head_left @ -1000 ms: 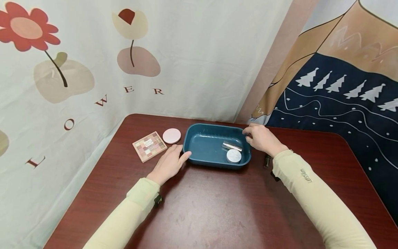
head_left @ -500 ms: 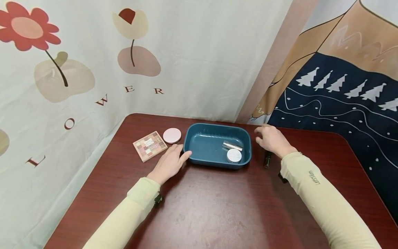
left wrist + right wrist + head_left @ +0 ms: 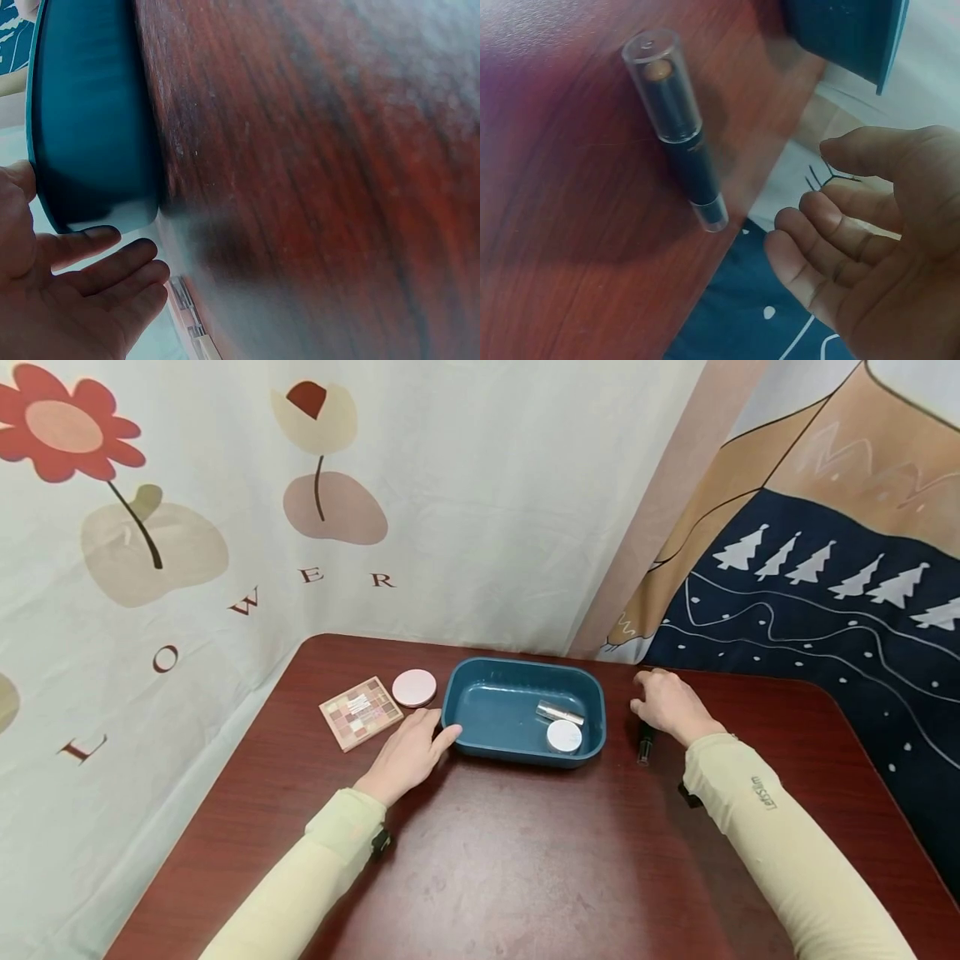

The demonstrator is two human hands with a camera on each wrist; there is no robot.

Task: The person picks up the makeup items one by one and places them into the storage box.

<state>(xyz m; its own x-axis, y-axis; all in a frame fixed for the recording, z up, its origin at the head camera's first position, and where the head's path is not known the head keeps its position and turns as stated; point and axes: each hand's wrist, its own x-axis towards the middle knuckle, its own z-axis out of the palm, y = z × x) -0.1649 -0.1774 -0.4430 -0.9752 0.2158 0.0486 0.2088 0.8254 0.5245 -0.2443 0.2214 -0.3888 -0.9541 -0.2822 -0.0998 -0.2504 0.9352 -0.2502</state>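
Observation:
My left hand (image 3: 405, 754) touches the left end of a blue plastic tray (image 3: 487, 750). Its thumb is at the rim, and the fairly straight fingers (image 3: 124, 270) lie along the outer wall. In the tray are a silver tube (image 3: 559, 712) and a round white-lidded jar (image 3: 564, 737). Right of the tray, my right hand (image 3: 671, 706) hovers above a dark stick with clear caps (image 3: 645, 747), partly hidden in the head view. The right wrist view shows this double-ended makeup stick (image 3: 684, 161) lying on the table, apart from the loosely bent, empty fingers (image 3: 832, 225).
An eyeshadow palette (image 3: 361, 713) and a round pink compact (image 3: 414, 687) lie left of the tray. The dark red table (image 3: 517, 860) ends at the back against a printed curtain (image 3: 480, 527). A navy cloth (image 3: 825, 610) hangs on the right.
My right hand has moved from the tray's right rim to the right, over the makeup stick. The left hand, the tray and its contents stay in place.

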